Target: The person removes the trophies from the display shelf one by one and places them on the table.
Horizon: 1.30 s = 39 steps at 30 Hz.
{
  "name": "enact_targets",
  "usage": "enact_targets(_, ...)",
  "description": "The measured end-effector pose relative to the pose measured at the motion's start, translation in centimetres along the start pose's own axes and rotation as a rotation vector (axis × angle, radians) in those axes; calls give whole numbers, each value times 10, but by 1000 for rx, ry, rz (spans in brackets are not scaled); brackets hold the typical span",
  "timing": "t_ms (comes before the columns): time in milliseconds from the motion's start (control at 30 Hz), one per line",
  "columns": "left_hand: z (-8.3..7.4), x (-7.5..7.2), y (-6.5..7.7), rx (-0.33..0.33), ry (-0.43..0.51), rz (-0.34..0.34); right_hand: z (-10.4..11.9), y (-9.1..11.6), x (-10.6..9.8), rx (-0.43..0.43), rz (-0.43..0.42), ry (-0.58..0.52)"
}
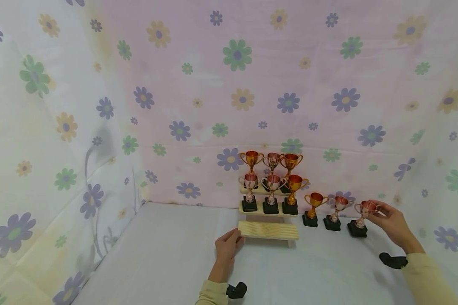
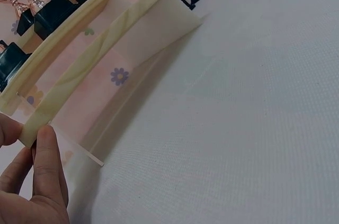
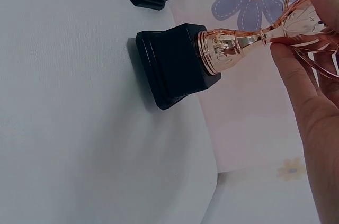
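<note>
At the right end of a row on the table stands a rose-gold trophy cup [image 1: 361,220] with a black base. My right hand [image 1: 393,224] holds its bowl by the handle side; in the right wrist view thumb and fingers close round the cup above the black base [image 3: 177,65]. My left hand [image 1: 227,248] pinches the left end of the lowest wooden step [image 1: 268,230] of a tiered stand, thumb above and fingers beneath. That step bears nothing. Trophies fill the two upper steps, among them a gold one [image 1: 295,186] and a rose-gold one [image 1: 272,190].
Left of the held cup, another rose-gold trophy [image 1: 336,214] and a gold trophy [image 1: 314,209] stand on the white table [image 1: 168,254]. A flowered cloth [image 1: 198,106] hangs behind and along both sides, close to the right-hand cup.
</note>
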State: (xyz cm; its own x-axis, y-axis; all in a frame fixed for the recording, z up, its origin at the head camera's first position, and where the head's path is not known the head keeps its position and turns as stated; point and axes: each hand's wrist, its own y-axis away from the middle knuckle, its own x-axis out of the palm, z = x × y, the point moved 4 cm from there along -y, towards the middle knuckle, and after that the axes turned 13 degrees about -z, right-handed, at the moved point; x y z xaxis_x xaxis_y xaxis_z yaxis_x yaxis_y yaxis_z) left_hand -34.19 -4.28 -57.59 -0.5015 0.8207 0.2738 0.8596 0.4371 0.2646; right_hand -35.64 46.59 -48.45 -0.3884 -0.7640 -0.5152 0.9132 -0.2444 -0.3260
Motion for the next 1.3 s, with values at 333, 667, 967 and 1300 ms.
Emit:
enact_targets(333,-3,0,2,-3,9,7,-6,-4,10,-6,-15,-71)
enact_targets(667,-2,-1,1,0,15,0,-11,-8,10,14,12,-34)
enact_targets(967,0,0,1,-31,-12,-1,-15,-9,12,29,-34,-65)
enact_targets(1300,0,0,0,-38,1,2,-17,-1,13,76,-31,-67)
